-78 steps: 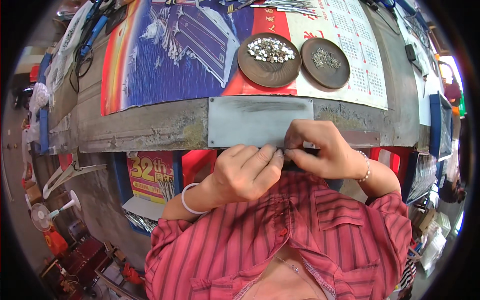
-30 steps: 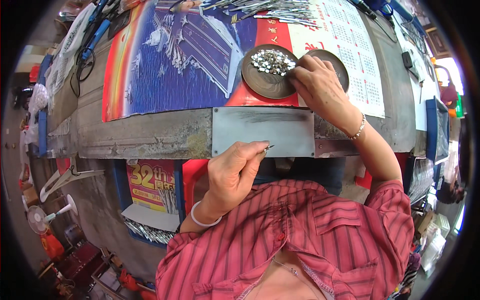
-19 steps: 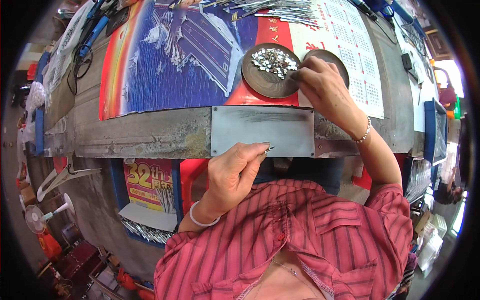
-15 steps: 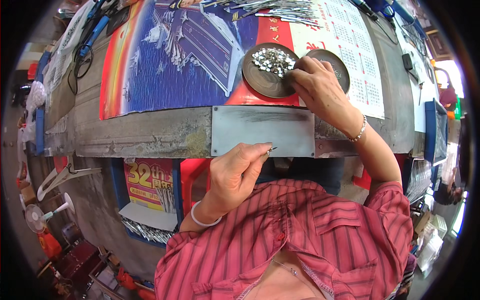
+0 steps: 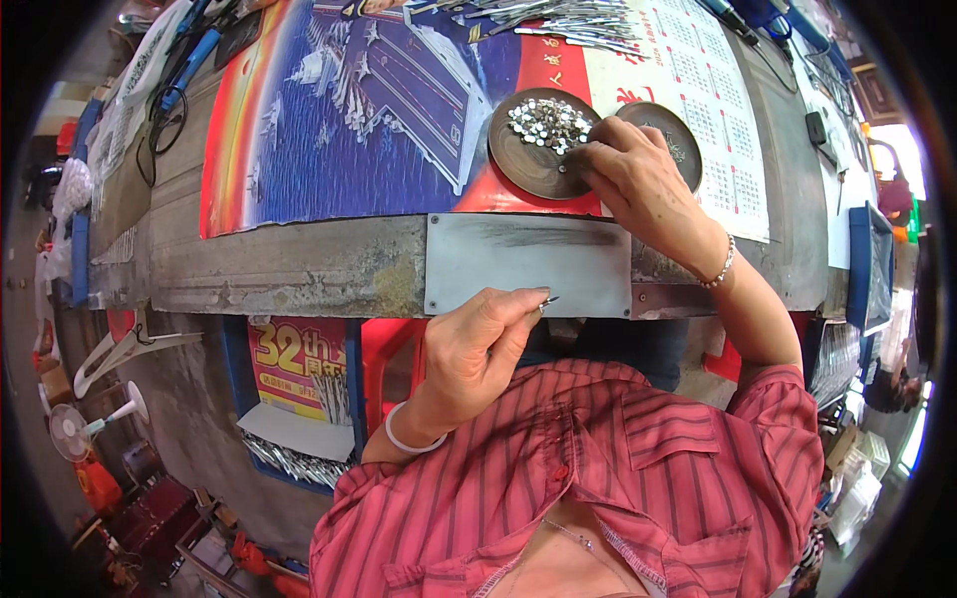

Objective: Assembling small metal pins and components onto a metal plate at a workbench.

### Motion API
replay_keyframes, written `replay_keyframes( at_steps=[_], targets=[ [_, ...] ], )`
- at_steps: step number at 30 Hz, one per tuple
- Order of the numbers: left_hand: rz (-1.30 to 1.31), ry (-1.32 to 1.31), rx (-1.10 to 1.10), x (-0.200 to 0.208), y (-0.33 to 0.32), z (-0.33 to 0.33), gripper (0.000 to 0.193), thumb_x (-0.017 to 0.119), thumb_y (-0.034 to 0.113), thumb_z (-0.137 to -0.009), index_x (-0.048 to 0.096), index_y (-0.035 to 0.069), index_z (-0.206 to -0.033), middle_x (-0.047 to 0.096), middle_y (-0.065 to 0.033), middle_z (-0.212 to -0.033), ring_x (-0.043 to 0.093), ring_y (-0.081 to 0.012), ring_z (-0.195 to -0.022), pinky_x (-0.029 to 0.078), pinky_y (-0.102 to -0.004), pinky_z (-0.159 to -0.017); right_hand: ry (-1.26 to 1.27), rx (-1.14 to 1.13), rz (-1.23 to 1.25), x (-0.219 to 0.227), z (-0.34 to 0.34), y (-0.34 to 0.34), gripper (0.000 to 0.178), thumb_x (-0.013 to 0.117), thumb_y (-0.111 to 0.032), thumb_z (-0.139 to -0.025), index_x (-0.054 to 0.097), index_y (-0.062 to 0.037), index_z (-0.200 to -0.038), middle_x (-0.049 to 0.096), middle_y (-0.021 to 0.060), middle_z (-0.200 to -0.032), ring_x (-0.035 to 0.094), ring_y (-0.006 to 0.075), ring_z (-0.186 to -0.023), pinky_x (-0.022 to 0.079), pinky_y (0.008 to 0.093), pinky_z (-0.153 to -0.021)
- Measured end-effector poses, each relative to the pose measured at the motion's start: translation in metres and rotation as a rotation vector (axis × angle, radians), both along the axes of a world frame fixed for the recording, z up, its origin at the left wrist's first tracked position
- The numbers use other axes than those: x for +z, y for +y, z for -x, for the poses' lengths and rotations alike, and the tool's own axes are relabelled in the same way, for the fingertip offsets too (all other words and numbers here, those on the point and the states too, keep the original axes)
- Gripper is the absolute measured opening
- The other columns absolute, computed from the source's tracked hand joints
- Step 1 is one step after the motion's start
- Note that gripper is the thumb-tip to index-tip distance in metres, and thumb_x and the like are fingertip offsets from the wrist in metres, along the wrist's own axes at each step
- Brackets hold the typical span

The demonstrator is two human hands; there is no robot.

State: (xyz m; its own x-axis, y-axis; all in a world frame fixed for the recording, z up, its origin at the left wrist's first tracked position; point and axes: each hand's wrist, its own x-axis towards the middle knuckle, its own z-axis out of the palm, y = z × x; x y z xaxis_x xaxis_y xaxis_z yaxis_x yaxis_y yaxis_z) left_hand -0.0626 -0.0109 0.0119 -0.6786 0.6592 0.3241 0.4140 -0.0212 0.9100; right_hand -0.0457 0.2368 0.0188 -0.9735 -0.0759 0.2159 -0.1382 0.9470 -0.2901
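Observation:
My left hand [image 5: 477, 344] pinches a small pointed metal piece [image 5: 550, 300] between thumb and forefinger, just over the near edge of a grey metal plate [image 5: 528, 269] fixed to the table edge. The rest of that piece is hidden in the fingers. My right hand [image 5: 638, 174] is over the right side of a round brown dish [image 5: 528, 171], fingertips drawn together. Shiny small silver discs [image 5: 546, 122] are heaped in this dish, and one lies apart by my fingertips. Whatever the fingertips hold is hidden. Behind the hand, a second brown dish [image 5: 688, 149] contains tiny metal bits.
A poster with a ship [image 5: 329, 149] and a calendar covers the tabletop. Slim metal tools [image 5: 568, 15] are piled at the far side. Below the table edge at left, a blue crate [image 5: 239, 399] has more slim metal pieces. A blue bin [image 5: 869, 264] stands at right.
My right fingertips have shifted slightly within the right part of the dish, and a single disc now shows beside them. My left hand keeps its pinch on the pointed metal piece.

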Motion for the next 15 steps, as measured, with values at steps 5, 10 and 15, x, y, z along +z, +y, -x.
replay_keyframes(
  at_steps=[5, 10, 15],
  targets=[
    [0.012, -0.028, -0.018, -0.0008, 0.0003, -0.0019, 0.021, 0.06, -0.009, -0.081, 0.061, -0.002, -0.101, 0.064, -0.0116, -0.08, 0.064, -0.0169, -0.068, 0.048, -0.0242, -0.059, -0.017, -0.045, -0.041, 0.0003, 0.0031, 0.0073, 0.015, 0.056, -0.007, -0.082, 0.061, -0.0032, -0.095, 0.053, 0.0107, -0.094, 0.053, 0.0269, -0.091, 0.036, 0.0371, -0.082],
    [0.02, -0.03, -0.014, -0.0022, 0.0008, -0.0011, 0.021, 0.059, -0.009, -0.081, 0.061, -0.002, -0.101, 0.064, -0.0117, -0.08, 0.064, -0.0167, -0.069, 0.048, -0.0241, -0.06, -0.056, -0.01, -0.062, 0.0034, 0.0039, 0.0007, 0.016, 0.056, -0.007, -0.082, 0.062, -0.0027, -0.096, 0.054, 0.0108, -0.094, 0.054, 0.0267, -0.09, 0.036, 0.0367, -0.081],
    [0.035, -0.017, -0.006, -0.0013, 0.001, 0.0008, 0.021, 0.059, -0.009, -0.081, 0.061, -0.002, -0.1, 0.064, -0.012, -0.081, 0.064, -0.0168, -0.069, 0.049, -0.0244, -0.061, -0.011, -0.05, -0.012, 0.0043, 0.004, 0.0041, 0.013, 0.057, -0.006, -0.08, 0.061, -0.0037, -0.092, 0.052, 0.0101, -0.093, 0.052, 0.0253, -0.093, 0.036, 0.037, -0.082]
  ],
)
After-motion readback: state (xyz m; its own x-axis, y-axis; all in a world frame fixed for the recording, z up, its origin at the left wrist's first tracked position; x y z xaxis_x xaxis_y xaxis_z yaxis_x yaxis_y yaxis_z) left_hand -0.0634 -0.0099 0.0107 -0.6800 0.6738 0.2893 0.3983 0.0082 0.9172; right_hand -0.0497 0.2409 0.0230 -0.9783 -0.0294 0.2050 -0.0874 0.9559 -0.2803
